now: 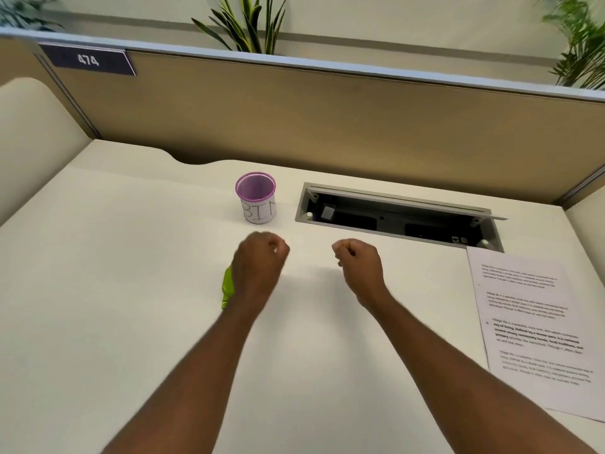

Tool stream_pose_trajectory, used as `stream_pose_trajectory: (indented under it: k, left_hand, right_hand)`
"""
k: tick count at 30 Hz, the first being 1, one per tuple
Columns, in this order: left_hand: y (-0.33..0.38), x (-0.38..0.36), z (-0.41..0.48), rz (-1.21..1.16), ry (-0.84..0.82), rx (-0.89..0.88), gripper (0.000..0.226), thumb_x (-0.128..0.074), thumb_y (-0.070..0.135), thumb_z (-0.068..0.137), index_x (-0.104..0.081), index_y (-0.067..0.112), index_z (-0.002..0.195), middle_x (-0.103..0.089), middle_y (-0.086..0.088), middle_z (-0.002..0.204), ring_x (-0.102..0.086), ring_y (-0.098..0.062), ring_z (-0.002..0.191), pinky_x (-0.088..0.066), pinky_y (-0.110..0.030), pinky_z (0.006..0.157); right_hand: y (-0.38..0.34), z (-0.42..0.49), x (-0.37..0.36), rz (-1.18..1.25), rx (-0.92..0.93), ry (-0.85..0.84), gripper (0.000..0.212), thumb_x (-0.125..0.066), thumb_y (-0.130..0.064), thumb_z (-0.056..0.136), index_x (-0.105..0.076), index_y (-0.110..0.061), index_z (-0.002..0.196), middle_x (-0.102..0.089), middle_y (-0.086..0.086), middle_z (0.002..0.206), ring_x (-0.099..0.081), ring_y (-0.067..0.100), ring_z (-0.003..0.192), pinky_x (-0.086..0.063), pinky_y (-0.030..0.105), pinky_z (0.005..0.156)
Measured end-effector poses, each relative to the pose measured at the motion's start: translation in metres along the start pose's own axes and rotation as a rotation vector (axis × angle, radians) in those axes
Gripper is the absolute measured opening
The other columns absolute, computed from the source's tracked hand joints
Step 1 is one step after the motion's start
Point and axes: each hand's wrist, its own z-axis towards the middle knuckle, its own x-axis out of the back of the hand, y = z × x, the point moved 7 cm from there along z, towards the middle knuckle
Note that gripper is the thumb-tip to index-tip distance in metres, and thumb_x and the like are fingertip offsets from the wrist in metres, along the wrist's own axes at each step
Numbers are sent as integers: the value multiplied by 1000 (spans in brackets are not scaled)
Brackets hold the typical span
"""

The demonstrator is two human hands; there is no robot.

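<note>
My left hand (258, 258) and my right hand (358, 262) hover side by side over the middle of the white desk (131, 290), both with fingers curled into loose fists and nothing visible in them. A small green object (228, 286), perhaps a marker, lies on the desk just left of my left wrist, which hides part of it. A purple mesh cup (256, 198) with a paper label reading "BIN" stands upright just beyond my left hand. A printed sheet of paper (537, 332) lies flat at the desk's right side.
An open cable tray (399, 214) with its lid raised is sunk into the desk beyond my right hand. A tan partition (327, 126) with a "474" sign closes the back. Plants stand behind it.
</note>
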Motion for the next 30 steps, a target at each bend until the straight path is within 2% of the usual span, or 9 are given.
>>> stream_pose_trajectory:
  k: [2,3,5,6,10,13,18,22,30]
  left_hand:
    - [7,23,33,3,71,-12,20,-53,18,78,-66,11,65,-65,-6,65,-59,-27,62,-43,-29,53]
    - [10,32,49,11,85,-22,21,-52,17,79,-64,10,63,-64,-6,62,-58,-27,60,-41,-28,51]
    - [11,42,76,70,71,-22,24,-51,17,81,-62,10,61,-63,-8,63,-58,-29,61,-40,-28,51]
    - [9,44,89,111,55,-10,25,-50,18,82,-63,9,63,-63,-10,65,-59,-29,62,-40,-27,52]
    - [-1,41,126,181,11,33,24,-50,20,86,-68,5,76,-63,-10,70,-58,-26,64,-35,-26,52]
    - [-3,29,144,215,-40,11,21,-54,20,86,-71,7,88,-70,-12,84,-60,-25,70,-42,-27,56]
    - [-11,16,167,258,-103,-12,17,-58,17,85,-70,8,92,-72,-12,91,-67,-30,80,-46,-29,61]
    - [-11,7,177,263,-149,-40,14,-62,16,81,-71,11,91,-71,-11,89,-66,-31,79,-43,-28,59]
    - [-16,2,179,219,-128,-66,17,-58,14,83,-73,12,91,-71,-11,85,-67,-32,78,-48,-30,60]
  right_hand:
    - [-36,16,-16,-23,93,-20,27,-57,-18,91,-67,4,79,-70,21,79,-63,28,69,-56,40,70]
    - [-55,25,-26,-40,138,-37,27,-56,-17,92,-67,4,79,-69,20,75,-63,24,66,-55,36,66]
    - [-88,42,-45,-98,206,-52,26,-56,-16,91,-67,-3,72,-64,2,60,-57,4,55,-46,25,55]
    - [-104,51,-56,-139,238,-55,27,-56,-16,91,-66,-4,69,-62,-2,58,-56,3,54,-43,25,54]
    - [-139,81,-98,-266,282,-111,26,-51,-11,91,-68,2,76,-73,14,83,-64,29,71,-55,40,65]
    - [-146,102,-122,-376,275,-140,25,-47,-6,87,-68,1,75,-73,17,84,-65,34,81,-55,41,72]
    - [-142,128,-141,-527,231,-196,22,-46,0,79,-65,4,68,-69,26,79,-57,35,66,-48,38,59]
    - [-142,137,-143,-514,215,-183,22,-55,-5,80,-77,-8,78,-76,12,80,-68,29,75,-54,37,67]
    - [-147,138,-157,-579,246,-213,28,-50,-6,81,-78,-11,84,-77,10,90,-68,30,83,-58,40,73]
